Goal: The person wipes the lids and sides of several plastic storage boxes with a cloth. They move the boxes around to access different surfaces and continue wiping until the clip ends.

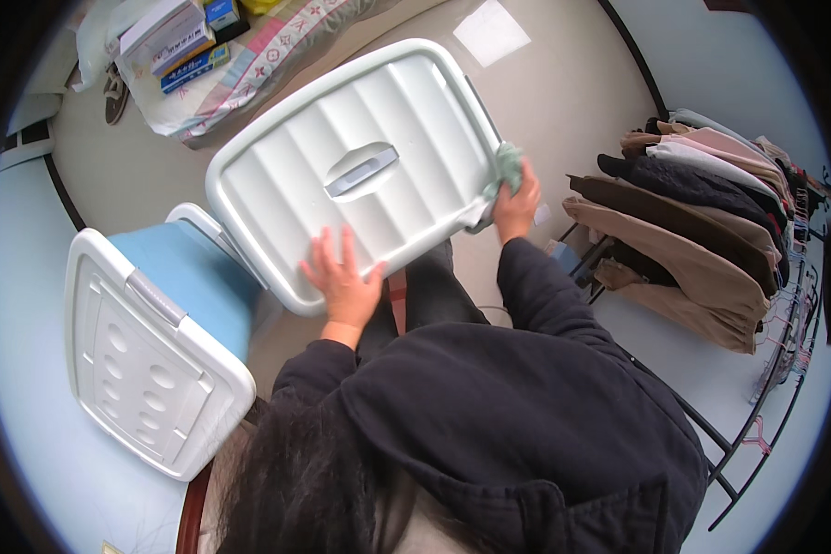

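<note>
A white plastic storage bin lid [284, 166] with a grey centre handle [362, 171] lies tilted in front of me. My left hand [346, 284] rests on its near left part, fingers spread, holding nothing. At the lid's right edge my right hand [516, 201] grips a green-grey cloth [507, 170], pressed against the rim. What the lid sits on is mostly hidden beneath it. To the left, a blue plastic bin [187, 270] stands on its side or tilted, with a white lid [138, 374] facing the wall side.
Clothes [672, 263] hang on a black metal rack [720, 443] at the right. Small boxes [194, 68] lie on a plastic-wrapped patterned bundle [249, 76] at the upper left, near a shoe [115, 95]. A white sheet [492, 32] is on the floor beyond the lid.
</note>
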The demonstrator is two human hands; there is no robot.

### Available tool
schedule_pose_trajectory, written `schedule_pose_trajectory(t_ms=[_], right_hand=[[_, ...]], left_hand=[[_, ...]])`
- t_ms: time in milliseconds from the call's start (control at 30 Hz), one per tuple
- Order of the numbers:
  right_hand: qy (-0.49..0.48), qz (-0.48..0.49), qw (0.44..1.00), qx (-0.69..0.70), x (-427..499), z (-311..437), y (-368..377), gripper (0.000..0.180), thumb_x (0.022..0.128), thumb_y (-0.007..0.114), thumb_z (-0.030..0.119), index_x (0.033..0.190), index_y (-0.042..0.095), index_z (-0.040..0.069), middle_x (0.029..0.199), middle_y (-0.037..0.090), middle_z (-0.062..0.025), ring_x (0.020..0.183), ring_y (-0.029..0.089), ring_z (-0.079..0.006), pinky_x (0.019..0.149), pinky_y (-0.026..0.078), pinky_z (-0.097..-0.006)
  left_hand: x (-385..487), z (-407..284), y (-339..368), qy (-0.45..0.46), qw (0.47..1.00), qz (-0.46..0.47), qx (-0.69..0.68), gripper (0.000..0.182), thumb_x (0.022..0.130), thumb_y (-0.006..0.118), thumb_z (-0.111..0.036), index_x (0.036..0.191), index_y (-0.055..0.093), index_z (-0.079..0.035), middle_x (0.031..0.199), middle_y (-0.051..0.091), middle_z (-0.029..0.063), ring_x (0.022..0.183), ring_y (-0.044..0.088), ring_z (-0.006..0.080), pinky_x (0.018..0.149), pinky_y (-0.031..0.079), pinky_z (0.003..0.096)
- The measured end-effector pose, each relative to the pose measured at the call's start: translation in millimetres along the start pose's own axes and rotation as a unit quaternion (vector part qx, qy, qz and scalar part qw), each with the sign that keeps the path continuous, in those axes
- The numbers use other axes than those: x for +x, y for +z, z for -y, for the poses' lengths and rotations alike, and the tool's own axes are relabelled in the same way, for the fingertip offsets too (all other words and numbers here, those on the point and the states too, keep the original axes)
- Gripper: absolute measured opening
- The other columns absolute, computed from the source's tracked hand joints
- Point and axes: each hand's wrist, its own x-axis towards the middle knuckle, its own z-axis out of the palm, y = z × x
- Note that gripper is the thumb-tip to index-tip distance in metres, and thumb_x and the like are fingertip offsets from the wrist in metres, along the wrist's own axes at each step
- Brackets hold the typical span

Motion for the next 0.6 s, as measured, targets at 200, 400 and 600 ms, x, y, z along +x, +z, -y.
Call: schedule_pose_trajectory(t_ms=[200, 400, 600], right_hand=[[0.207, 0.126, 0.887, 0.393, 178, -4, 53, 0.053, 0.094, 0.065, 0.015, 0.145, 0.052, 0.007, 0.128, 0.065, -0.0132, 0.115, 0.063, -0.0215, 0.097, 0.050, -0.0341], [0.111, 0.469, 0.709, 0.514, 275, 74, 176, 0.050, 0.102, 0.061, 0.028, 0.147, 0.049, 0.010, 0.127, 0.063, -0.0030, 0.110, 0.059, -0.0125, 0.096, 0.048, -0.0290], [0.094, 0.491, 0.758, 0.420, 151, -45, 253, 0.055, 0.104, 0.050, 0.046, 0.137, 0.053, 0.002, 0.132, 0.059, -0.0284, 0.121, 0.056, -0.0435, 0.102, 0.043, -0.0445]], left_hand=[[36, -71, 8, -0.056, 0.986, 0.153, 0.032, 0.122, 0.068, 0.085, -0.058, 0.162, 0.017, -0.023, 0.166, 0.003, 0.0206, 0.151, -0.001, 0.0507, 0.103, 0.004, 0.0859], [51, -92, 35, -0.130, 0.963, 0.198, 0.131, 0.137, 0.061, 0.089, -0.060, 0.162, 0.008, -0.015, 0.164, -0.006, 0.0282, 0.149, -0.010, 0.0555, 0.106, -0.002, 0.0824], [42, -81, 55, -0.068, 0.974, 0.132, 0.170, 0.147, 0.055, 0.091, -0.061, 0.161, 0.004, -0.008, 0.164, -0.003, 0.0306, 0.150, -0.007, 0.0538, 0.111, -0.004, 0.0758]])
